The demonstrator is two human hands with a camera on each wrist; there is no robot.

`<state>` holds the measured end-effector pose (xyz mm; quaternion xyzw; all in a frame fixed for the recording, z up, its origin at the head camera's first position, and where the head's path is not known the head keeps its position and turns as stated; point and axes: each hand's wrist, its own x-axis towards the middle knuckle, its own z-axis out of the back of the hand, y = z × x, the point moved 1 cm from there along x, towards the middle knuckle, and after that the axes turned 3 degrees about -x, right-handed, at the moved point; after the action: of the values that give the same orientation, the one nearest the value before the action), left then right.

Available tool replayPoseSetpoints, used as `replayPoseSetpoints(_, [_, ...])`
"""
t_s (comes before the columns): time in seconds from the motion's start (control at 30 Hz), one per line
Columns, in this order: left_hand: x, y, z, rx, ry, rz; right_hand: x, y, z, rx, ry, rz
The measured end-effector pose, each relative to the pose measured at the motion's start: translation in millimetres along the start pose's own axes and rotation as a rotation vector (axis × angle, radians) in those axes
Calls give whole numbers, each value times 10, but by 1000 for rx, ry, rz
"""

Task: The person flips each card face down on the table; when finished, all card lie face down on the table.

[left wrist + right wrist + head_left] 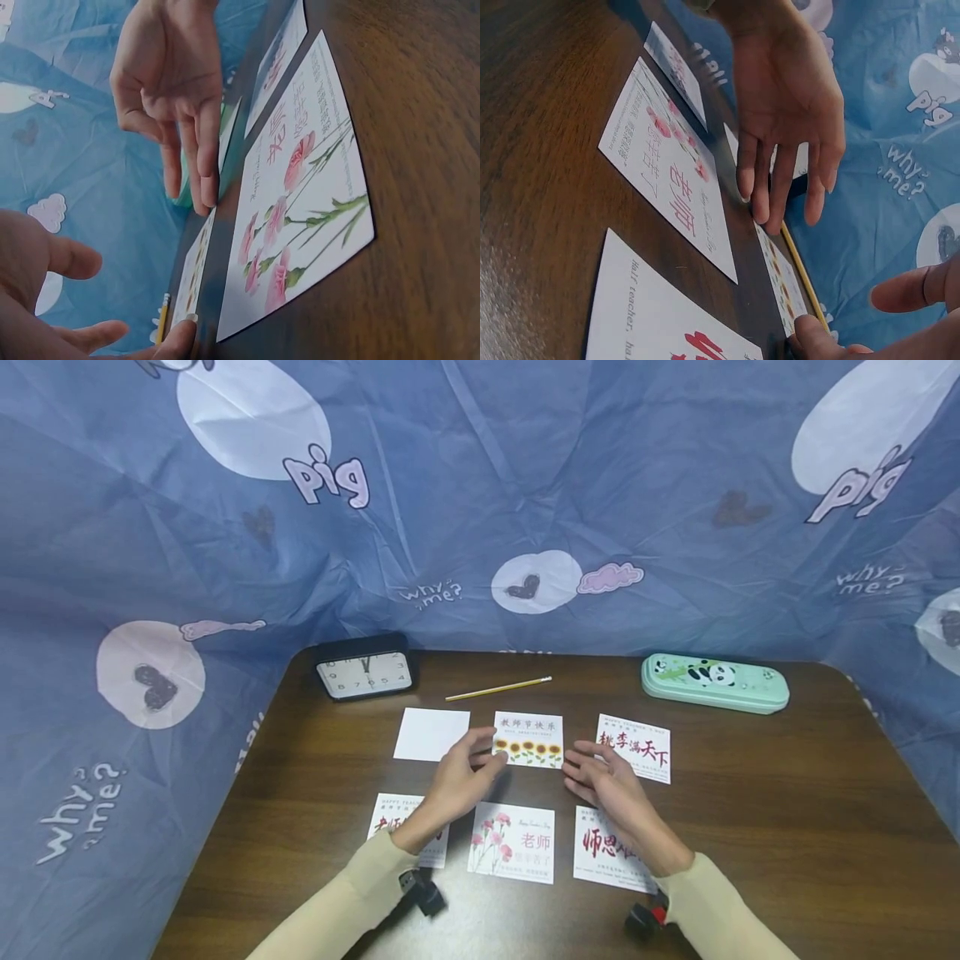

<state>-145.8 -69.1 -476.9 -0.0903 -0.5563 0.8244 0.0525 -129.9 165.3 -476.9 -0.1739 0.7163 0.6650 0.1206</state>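
Observation:
A card with a row of sunflowers [528, 737] lies flat on the table between the two hands. My left hand [459, 783] is at its left side, fingers spread and relaxed, with the fingertips overlapping that edge in the head view. On the opposite side, my right hand [617, 787] has its loosely extended fingertips right at the card's right edge. Neither palm holds anything. Below the sunflower card is a card with pink carnations [510, 843]. Partly covered by my right hand and wrist is a card with red lettering [600, 852]; my left wrist hides part of another red-lettered card [390, 810].
Left of the sunflower card lies a plain white card [427, 733], and right of it a red-lettered card [645, 752]. Farther back are a clock [365, 675], a yellow pencil [498, 689] and a green panda pencil case [716, 683]. A blue patterned cloth [450, 510] hangs behind the table.

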Motion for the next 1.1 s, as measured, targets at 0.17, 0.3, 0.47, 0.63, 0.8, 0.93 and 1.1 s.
replayPoseSetpoints(0.17, [-2, -13, -5, 8, -6, 16, -3, 14, 4, 12, 14, -6])
replayPoseSetpoints(0.3, [-6, -8, -14, 10, -3, 4, 7, 16, 12, 15, 14, -21])
replayPoseSetpoints(0.47, [-13, 5, -32, 24, 13, -10, 21, 13, 33, 5, -1, -51])
replayPoseSetpoints(0.63, [-23, -25, -36, 71, 20, -2, 26, 32, 48, -2, -25, -53])
replayPoseSetpoints(0.8, [-26, -101, -42, 151, 55, -4, 67, 77, 39, -3, -43, -17])
replayPoseSetpoints(0.93, [-34, -177, -70, 184, 82, 2, 106, 85, 3, 6, -24, 4])
replayPoseSetpoints(1.1, [-33, -239, -116, 174, 108, 29, 144, 58, -78, -2, 14, 23])
